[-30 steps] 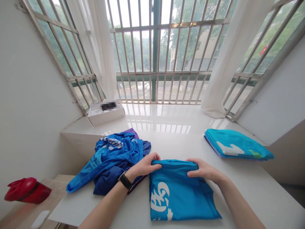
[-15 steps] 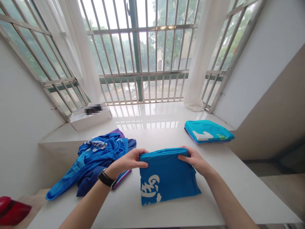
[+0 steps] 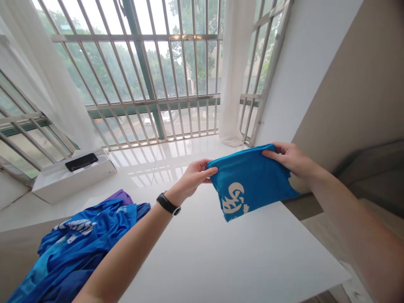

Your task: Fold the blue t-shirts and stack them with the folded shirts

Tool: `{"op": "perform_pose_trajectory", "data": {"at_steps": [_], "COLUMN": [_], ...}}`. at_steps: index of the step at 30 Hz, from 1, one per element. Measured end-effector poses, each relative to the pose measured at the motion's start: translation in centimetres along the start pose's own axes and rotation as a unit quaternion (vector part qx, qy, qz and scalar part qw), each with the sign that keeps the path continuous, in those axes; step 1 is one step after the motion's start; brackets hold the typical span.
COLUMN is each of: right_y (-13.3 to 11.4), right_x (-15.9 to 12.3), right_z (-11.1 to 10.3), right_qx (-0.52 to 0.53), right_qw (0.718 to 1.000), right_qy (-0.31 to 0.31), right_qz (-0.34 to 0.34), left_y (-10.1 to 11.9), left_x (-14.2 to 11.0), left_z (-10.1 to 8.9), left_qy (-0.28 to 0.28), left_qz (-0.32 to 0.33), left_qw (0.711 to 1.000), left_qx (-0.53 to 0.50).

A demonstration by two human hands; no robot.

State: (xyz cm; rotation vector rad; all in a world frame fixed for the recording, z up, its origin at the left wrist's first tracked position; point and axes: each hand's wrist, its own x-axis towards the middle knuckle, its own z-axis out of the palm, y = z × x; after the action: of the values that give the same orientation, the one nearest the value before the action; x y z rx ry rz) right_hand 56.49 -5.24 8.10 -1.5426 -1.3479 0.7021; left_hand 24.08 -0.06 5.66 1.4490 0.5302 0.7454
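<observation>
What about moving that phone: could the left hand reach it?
Probably, once free: the left hand holds the blue shirt, but nothing stands between it and the phone on the white box.

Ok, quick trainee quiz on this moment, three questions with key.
1. True or false: the left hand and right hand hold the folded blue shirt up off the white counter.
2. Which wrist wears the black band, left or right?
3. What lies on the white box?

Key: 1 true; 2 left; 3 a black phone.
</observation>
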Motion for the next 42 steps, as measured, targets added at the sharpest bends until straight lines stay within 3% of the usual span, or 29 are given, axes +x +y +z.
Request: {"op": "perform_pose_trajectory", "data": {"at_steps": [3,5,8,11,13,16,21,24,26,29,32,36,39,42], "right_y": [0.7,2.8,7.8,13.4,16.3,18.8,19.2,18.5,17.7,16.3,15.7,16.7,17.9,18.7], "right_x": [5.5,9.0,12.7,14.4,14.8,15.3,16.4,16.3,15.7,14.4,13.1,11.6,10.9,10.6], "right_z": [-3.1,-3.9,-3.0,-0.8,0.4,1.0,0.8,1.0,1.4,2.2,3.7,5.7,6.1,5.7], "right_qx": [-0.044,-0.047,-0.021,-0.037,-0.049,-0.069,-0.148,-0.23,-0.285,-0.343,-0.377,-0.413,-0.429,-0.436], "right_qw": [0.999,0.998,0.992,0.99,0.99,0.991,0.986,0.973,0.958,0.937,0.921,0.904,0.898,0.895], "right_qy": [0.001,-0.016,-0.019,-0.014,-0.008,-0.013,-0.028,-0.007,0.022,0.046,0.004,-0.062,-0.075,-0.083], "right_qz": [0.01,0.047,0.121,0.138,0.134,0.118,0.069,0.033,0.006,-0.047,-0.098,-0.095,-0.061,-0.038], "left_y": [-1.1,-3.2,-7.8,-12.1,-14.0,-14.9,-14.4,-14.0,-13.4,-11.8,-11.2,-13.8,-16.2,-17.0], "left_x": [6.0,9.9,14.6,16.8,17.2,17.0,16.6,16.0,15.6,15.2,15.5,15.9,15.6,15.1], "left_z": [0.6,0.7,0.6,0.6,0.6,0.5,0.4,0.3,0.7,2.5,5.4,7.6,7.0,6.3], "left_qy": [0.002,0.015,0.105,0.179,0.204,0.216,0.195,0.208,0.226,0.229,0.152,0.075,0.087,0.104], "left_qz": [-0.003,-0.023,-0.106,-0.155,-0.17,-0.175,-0.115,-0.112,-0.089,0.025,0.112,0.08,0.069,0.056], "left_qw": [0.999,0.998,0.987,0.97,0.962,0.959,0.974,0.97,0.955,0.897,0.841,0.809,0.805,0.808], "left_qx": [-0.048,-0.059,-0.065,-0.061,-0.064,-0.063,0.001,0.064,0.173,0.378,0.507,0.578,0.583,0.578]}}
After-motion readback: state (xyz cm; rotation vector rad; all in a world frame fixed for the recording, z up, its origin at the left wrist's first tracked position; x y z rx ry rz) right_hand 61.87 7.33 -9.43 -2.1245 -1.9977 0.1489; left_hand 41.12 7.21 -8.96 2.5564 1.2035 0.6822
